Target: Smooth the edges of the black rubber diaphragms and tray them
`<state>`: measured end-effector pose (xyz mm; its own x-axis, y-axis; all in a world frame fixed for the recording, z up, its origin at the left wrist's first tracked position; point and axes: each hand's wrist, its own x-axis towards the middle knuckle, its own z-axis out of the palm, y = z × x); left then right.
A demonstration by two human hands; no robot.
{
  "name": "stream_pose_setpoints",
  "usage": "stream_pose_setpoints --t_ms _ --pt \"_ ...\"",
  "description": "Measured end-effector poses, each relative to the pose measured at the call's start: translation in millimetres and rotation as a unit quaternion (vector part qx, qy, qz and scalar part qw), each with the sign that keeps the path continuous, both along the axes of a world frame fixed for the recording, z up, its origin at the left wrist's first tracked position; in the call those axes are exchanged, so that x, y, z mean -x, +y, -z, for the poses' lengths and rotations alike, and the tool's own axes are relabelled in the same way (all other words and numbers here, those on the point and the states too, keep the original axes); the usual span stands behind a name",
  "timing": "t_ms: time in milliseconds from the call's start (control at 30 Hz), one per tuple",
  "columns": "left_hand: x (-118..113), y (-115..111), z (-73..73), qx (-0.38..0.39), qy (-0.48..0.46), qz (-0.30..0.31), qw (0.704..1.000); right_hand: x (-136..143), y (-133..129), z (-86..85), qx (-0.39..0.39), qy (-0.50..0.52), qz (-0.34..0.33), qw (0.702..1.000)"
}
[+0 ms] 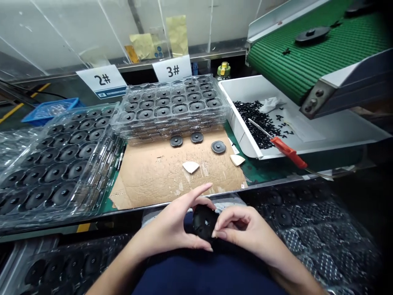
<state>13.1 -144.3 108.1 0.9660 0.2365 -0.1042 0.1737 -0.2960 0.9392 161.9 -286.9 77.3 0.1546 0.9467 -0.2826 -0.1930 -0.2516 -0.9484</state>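
Observation:
Below the table edge, my left hand (181, 221) holds a black disc-shaped part (203, 223) between thumb and fingers. My right hand (238, 227) is closed in a pinch at the right rim of that part; whether its fingertips grip the rim or something small is hidden. Three similar dark discs (218, 146) lie on the brown cardboard (147, 176) ahead. A white wedge-shaped piece (190, 166) rests near the cardboard's middle, and a cream one (237, 160) sits at its right edge.
Stacked clear trays of discs (172, 119) stand behind the cardboard, with more trays (58, 164) at left. On the right, a white bin (245, 143) holds small black pieces; a red-handled tool (288, 151) lies across its rim. A green conveyor (285, 65) overhangs the bin.

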Motion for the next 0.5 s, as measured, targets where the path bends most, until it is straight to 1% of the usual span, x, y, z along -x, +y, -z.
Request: stream_pose_setpoints --t_ms 100,167,267,300,367,400,433,500 --pt "-1 0 2.5 -0.008 0.006 0.001 1.000 -2 -6 3.6 -0.032 0.007 0.020 0.999" --pt "-1 1 7.6 -0.010 0.021 -0.002 1.000 -6 -11 6.4 -0.047 0.000 0.034 0.998" --pt "-3 5 19.2 0.010 0.047 -0.027 0.998 -11 -18 8.7 -0.070 -0.070 0.046 0.994" --pt "-5 6 23.5 0.026 0.048 -0.048 0.997 -12 -19 9.3 -0.076 -0.094 0.045 0.992" --pt "-11 6 31.6 0.073 0.044 -0.108 0.990 -11 -18 11.3 -0.092 -0.129 0.046 0.986" --pt "-16 5 35.5 0.100 0.052 -0.133 0.985 -10 -15 13.1 -0.101 -0.152 0.057 0.982" --pt "-20 3 39.4 0.131 0.069 -0.146 0.978 -9 -12 15.7 -0.111 -0.182 0.071 0.974" --pt "-29 -3 47.8 0.205 0.126 -0.135 0.961 -11 -9 23.0 -0.105 -0.239 0.111 0.959"
